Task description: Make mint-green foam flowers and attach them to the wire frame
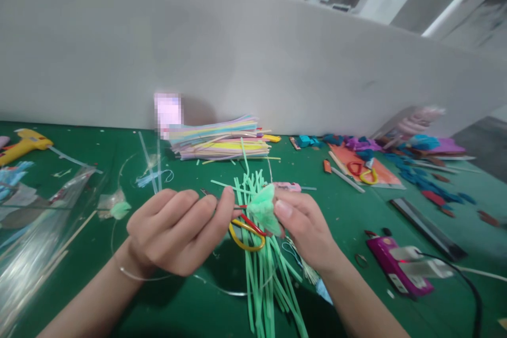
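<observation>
My right hand pinches a mint-green fuzzy flower-like piece between thumb and fingers. My left hand is closed, its index finger and thumb around a thin dark stem-like rod that points at the green piece; the hand hides most of the rod. Right below the green piece, yellow-and-red scissor handles show, partly covered. Under both hands lies a loose bunch of mint-green pipe cleaners. A clear thin line curves beneath my left wrist.
Bundled multicoloured pipe cleaners lie by the grey partition. To the left are a yellow glue gun and clear plastic wrap. On the right sit a purple power strip with cables, and another pair of scissors.
</observation>
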The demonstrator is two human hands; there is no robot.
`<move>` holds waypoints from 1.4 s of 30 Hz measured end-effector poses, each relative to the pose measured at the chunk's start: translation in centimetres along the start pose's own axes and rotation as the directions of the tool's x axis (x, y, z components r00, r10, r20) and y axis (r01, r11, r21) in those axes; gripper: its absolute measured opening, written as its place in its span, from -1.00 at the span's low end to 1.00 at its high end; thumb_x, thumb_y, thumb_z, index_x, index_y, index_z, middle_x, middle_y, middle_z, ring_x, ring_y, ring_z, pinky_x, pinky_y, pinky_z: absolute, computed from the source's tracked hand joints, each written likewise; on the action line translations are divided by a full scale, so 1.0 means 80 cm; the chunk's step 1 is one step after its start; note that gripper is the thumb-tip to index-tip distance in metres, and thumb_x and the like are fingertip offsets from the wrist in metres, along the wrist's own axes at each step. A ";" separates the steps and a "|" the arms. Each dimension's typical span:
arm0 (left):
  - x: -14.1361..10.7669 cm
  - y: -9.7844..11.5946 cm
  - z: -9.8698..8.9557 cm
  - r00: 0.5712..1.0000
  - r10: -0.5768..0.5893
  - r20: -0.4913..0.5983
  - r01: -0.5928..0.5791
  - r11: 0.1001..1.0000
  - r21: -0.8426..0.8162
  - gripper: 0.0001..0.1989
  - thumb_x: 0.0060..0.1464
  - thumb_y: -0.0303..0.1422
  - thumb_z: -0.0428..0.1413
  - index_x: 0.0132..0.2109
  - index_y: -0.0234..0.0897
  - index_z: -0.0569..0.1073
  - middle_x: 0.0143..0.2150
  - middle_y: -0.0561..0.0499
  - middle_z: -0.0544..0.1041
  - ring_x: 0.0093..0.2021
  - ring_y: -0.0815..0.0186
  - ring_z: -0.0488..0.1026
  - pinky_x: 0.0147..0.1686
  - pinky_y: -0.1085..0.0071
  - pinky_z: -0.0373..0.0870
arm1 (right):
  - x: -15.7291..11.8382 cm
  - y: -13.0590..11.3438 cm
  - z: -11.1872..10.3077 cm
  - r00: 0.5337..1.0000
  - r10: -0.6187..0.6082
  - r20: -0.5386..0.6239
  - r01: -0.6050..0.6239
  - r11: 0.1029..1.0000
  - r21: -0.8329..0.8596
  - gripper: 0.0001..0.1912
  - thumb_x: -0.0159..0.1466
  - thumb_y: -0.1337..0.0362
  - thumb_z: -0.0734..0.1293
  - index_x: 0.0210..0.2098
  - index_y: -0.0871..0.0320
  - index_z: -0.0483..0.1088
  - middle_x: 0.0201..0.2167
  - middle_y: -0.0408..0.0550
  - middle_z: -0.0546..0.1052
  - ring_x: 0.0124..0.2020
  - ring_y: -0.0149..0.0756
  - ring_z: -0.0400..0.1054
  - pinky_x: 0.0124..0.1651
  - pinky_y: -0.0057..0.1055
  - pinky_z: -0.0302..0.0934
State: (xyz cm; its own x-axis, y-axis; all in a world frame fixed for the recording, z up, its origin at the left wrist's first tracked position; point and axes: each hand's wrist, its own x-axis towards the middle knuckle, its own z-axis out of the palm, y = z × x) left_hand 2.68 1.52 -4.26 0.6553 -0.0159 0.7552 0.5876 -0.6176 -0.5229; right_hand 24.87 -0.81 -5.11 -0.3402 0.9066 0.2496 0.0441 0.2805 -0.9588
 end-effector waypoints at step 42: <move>-0.032 -0.036 0.037 0.750 -0.476 0.459 0.427 0.879 0.212 -0.65 0.36 -0.28 -0.04 -0.34 -0.29 0.51 -0.43 -0.08 0.51 -0.32 0.14 0.45 -0.50 0.30 0.14 | 0.052 0.064 -0.051 0.880 0.257 -0.400 -0.409 0.837 -0.363 -0.65 0.39 0.03 0.21 -0.14 0.16 0.46 -0.23 -0.02 0.62 -0.25 -0.28 0.52 -0.31 -0.42 0.39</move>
State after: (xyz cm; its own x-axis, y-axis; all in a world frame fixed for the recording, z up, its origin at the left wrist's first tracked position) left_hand 0.73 5.63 -5.85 0.4301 0.6430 0.6337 0.8972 -0.3825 -0.2208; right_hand 27.51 5.64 -8.43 0.0875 0.9958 0.0277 0.5166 -0.0216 -0.8560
